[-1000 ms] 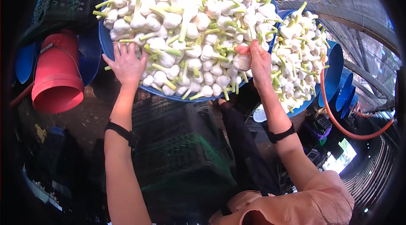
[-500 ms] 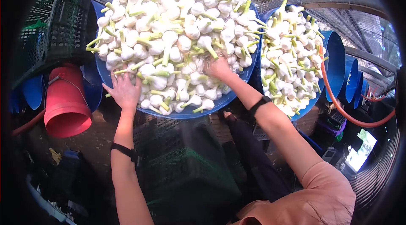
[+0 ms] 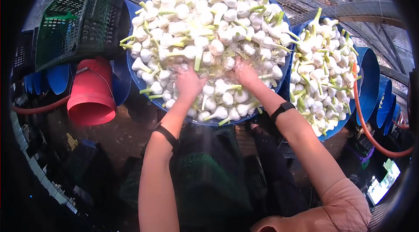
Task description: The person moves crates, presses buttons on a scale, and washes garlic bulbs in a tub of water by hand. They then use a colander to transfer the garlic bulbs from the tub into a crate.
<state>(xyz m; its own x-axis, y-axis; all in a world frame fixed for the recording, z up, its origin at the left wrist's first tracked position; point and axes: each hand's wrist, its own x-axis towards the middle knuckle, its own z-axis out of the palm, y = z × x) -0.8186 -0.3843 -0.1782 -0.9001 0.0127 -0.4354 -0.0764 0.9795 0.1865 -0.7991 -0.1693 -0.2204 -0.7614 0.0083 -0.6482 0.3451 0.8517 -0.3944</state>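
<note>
Garlic bulbs [image 3: 227, 16] with short green stems are heaped in a large blue tub [image 3: 142, 84] of water in front of me. My left hand [image 3: 188, 82] is plunged into the water among the bulbs, its fingers hidden below the surface. To its right, my right hand [image 3: 245, 74] is also sunk between bulbs, and its fingertips are under the churned water. What either hand grips, if anything, does not show. Each forearm wears a black band, and bulbs float close around both wrists.
A second blue tub [image 3: 338, 129] heaped with garlic stands at the right, with an orange hose [image 3: 361, 120] over its side. A red bucket [image 3: 91, 94] hangs at the left below green crates [image 3: 80, 22]. More blue tubs [image 3: 371, 83] line the far right. A dark crate [image 3: 209, 175] sits below.
My left hand has gone from resting on the tub's near-left edge, fingers spread, into the water. My right hand has sunk deeper. The water is more stirred, and the view has shifted left.
</note>
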